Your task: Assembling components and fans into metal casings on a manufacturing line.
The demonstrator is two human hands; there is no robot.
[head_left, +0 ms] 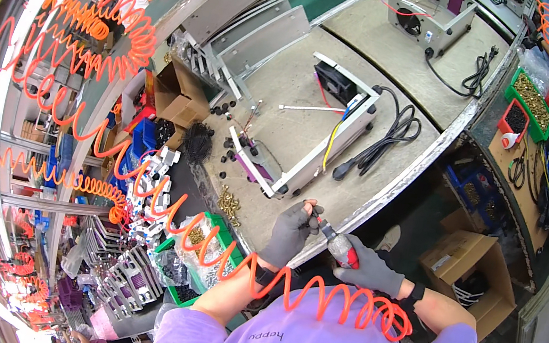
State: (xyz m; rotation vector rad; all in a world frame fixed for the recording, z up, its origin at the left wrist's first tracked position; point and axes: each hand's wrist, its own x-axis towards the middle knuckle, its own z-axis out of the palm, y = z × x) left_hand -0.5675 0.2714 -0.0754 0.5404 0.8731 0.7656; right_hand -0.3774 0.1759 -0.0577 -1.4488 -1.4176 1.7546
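Note:
My right hand [373, 268], in a grey fingerless glove, is wrapped round a power screwdriver [345, 252] with a red and clear body. Its bit points up and left, toward my left hand [288, 233]. That hand, also gloved with bare fingertips, is closed in a pinch right at the bit's tip; whatever is between the fingers is too small to make out. Just beyond both hands, a grey-white metal frame [328, 152] lies on the bench, bearing a black fan [333, 81], a purple panel [252, 168] and loose wires. A black power cord [392, 135] lies beside it.
An orange coiled hose [313, 296] hangs across in front of my torso. Brass screws [229, 206] lie loose at the bench edge, near green bins [226, 238] on the left. Another metal unit [425, 24] stands at the back. Rightward are a parts table [493, 160] and a cardboard box [462, 257].

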